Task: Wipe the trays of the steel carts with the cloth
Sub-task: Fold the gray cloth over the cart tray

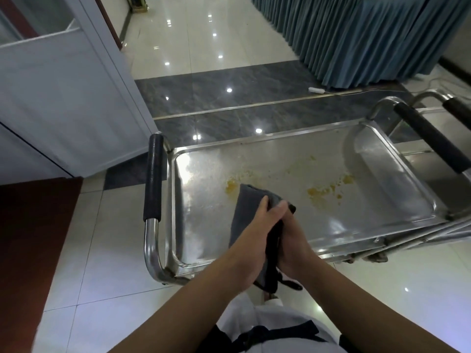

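Observation:
A grey cloth (246,207) is held between both of my hands above the near edge of the steel cart's top tray (280,164). My left hand (251,240) grips the cloth from the left, fingers curled over its folded top. My right hand (293,245) presses on it from the right, thumb up. The cloth's lower end hangs dark between my palms. Yellow stains (321,192) are smeared over the middle of the tray, and one patch (231,186) lies just beyond the cloth.
The cart has black padded handles on the left (153,179) and right (430,136). A second cart's handle (458,110) shows behind it at far right. A white door panel (63,98) stands left, a teal skirted table (369,34) far right, on glossy tiled floor.

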